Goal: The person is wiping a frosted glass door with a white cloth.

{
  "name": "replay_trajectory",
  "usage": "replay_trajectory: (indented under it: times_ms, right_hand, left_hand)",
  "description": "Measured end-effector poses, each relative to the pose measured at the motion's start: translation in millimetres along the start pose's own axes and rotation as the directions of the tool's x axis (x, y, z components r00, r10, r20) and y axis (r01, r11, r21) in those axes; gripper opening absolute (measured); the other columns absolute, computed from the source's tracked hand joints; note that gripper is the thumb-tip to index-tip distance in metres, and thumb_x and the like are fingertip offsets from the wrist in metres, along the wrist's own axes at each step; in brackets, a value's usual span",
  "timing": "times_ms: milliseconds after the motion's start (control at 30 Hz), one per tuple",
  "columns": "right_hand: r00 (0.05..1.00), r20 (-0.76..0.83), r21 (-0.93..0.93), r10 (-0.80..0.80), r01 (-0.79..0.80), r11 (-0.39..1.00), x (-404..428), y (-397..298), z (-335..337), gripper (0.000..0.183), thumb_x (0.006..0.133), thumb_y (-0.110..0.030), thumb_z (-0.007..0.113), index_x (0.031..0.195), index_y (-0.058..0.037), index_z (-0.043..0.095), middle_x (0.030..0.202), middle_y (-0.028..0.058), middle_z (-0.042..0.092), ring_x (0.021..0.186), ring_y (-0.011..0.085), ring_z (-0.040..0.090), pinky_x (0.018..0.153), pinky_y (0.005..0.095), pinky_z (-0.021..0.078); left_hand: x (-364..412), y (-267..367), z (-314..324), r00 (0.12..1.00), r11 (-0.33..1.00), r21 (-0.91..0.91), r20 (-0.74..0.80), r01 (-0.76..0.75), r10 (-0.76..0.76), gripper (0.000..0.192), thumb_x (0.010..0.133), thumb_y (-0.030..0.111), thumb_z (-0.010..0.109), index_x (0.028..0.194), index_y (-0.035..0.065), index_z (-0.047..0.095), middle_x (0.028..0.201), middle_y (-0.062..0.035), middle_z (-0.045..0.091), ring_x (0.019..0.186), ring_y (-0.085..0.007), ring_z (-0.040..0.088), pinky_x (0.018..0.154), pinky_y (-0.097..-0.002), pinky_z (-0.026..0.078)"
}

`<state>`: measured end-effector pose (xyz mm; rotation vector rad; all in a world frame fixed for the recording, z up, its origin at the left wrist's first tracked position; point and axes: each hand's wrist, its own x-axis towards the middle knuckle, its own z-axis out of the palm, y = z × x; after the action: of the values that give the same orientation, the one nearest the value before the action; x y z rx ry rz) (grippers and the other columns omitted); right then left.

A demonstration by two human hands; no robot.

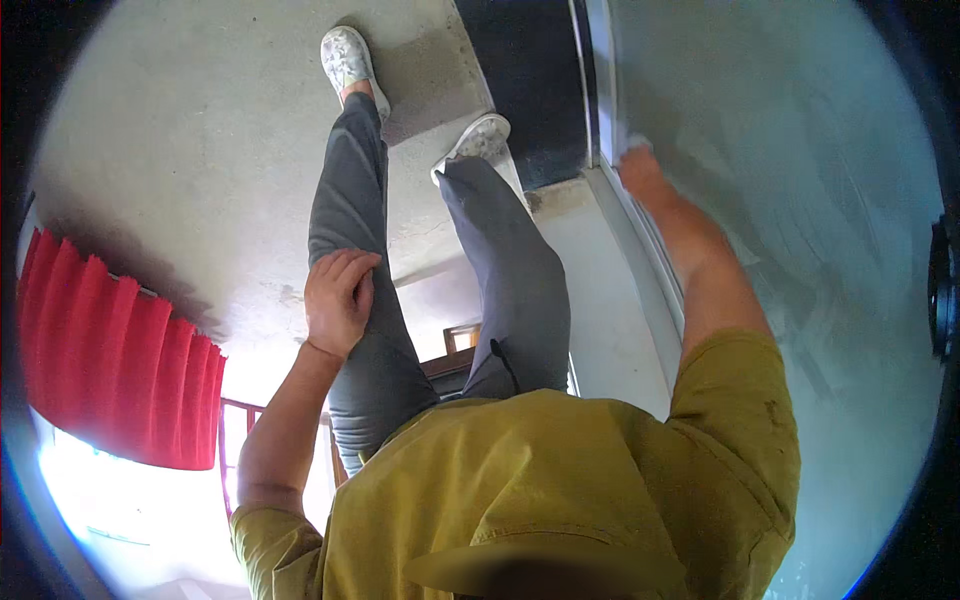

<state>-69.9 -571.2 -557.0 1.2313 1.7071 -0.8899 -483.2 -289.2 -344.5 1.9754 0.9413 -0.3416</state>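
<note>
Loosely bent over the grey trouser leg near the knee, my left hand [341, 300] rests with nothing seen in it. My right hand [639, 169] reaches forward to a large glass pane [817, 195], close beside its pale frame [606, 82]. A small whitish thing [637, 141], perhaps a cloth, shows at the fingers of the right hand; it is blurred and partly hidden by them. Faint streaks and smears mark the glass around the right forearm.
Concrete floor [187, 135] lies under my feet in pale mottled shoes. A dark panel or mat [525, 82] borders the frame, with a pale low wall [600, 262] beside it. A red pleated curtain [120, 360] hangs at the left, above a bright opening.
</note>
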Motion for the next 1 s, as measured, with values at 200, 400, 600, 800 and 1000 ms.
replay_trajectory:
  times_ms: [200,400,600,800,1000]
  right_hand:
    - [0.869,-0.48,0.022,0.122,-0.127,0.992,48.9,104.8,-149.2,0.021,0.073,-0.012,0.051,0.089,-0.0041,0.062,0.101,0.0112,0.056,0.098,0.0254,0.052,0.084,0.0393,0.0404]
    - [0.584,-0.735,0.304,0.346,-0.173,0.937,130.8,113.0,-92.0,0.026,0.079,-0.011,0.046,0.098,-0.006,0.063,0.118,0.0124,0.053,0.114,0.0254,0.044,0.098,0.0371,0.0302]
    - [0.94,-0.27,0.219,0.209,-0.151,0.964,82.0,22.2,-18.7,0.027,0.078,-0.011,0.047,0.101,-0.0021,0.058,0.111,0.0124,0.053,0.102,0.0272,0.05,0.09,0.0379,0.0378]
    - [0.974,0.083,0.287,0.21,-0.225,0.931,-14.5,-64.9,104.8,0.027,0.078,-0.014,0.048,0.098,-0.0019,0.061,0.112,0.0141,0.054,0.107,0.0265,0.05,0.092,0.0387,0.0377]
    - [0.986,-0.084,0.118,0.145,-0.135,0.984,36.5,8.8,-7.3,0.012,0.073,-0.014,0.056,0.078,-0.0079,0.065,0.085,0.01,0.063,0.085,0.0269,0.061,0.077,0.04,0.0464]
  left_hand:
    - [-17.2,15.3,8.4,0.997,0.999,0.046,0.067,0.025,-0.028,0.02,0.072,0.001,0.057,0.091,0.0057,0.06,0.092,-0.0111,0.061,0.09,-0.0294,0.056,0.08,-0.0385,0.043]
    - [7.5,-7.0,40.7,0.984,0.999,0.032,0.176,0.027,-0.032,0.016,0.072,0.001,0.058,0.087,0.006,0.06,0.087,-0.0103,0.061,0.086,-0.0289,0.056,0.076,-0.0389,0.043]
    - [-5.8,-26.1,27.4,0.988,0.999,0.032,0.151,0.036,-0.041,0.02,0.072,-0.001,0.056,0.091,0.0053,0.059,0.09,-0.0101,0.06,0.083,-0.0286,0.056,0.073,-0.0368,0.043]
    - [-20.1,-19.5,32.8,0.989,0.998,-0.046,0.139,0.049,-0.042,0.021,0.072,-0.001,0.057,0.091,0.0051,0.059,0.09,-0.0104,0.06,0.084,-0.0282,0.056,0.074,-0.037,0.043]
    - [-30.4,-24.1,44.6,0.986,0.996,-0.082,0.164,0.022,-0.008,0.02,0.072,0.001,0.058,0.091,0.0057,0.059,0.091,-0.0099,0.06,0.085,-0.0285,0.055,0.075,-0.037,0.043]
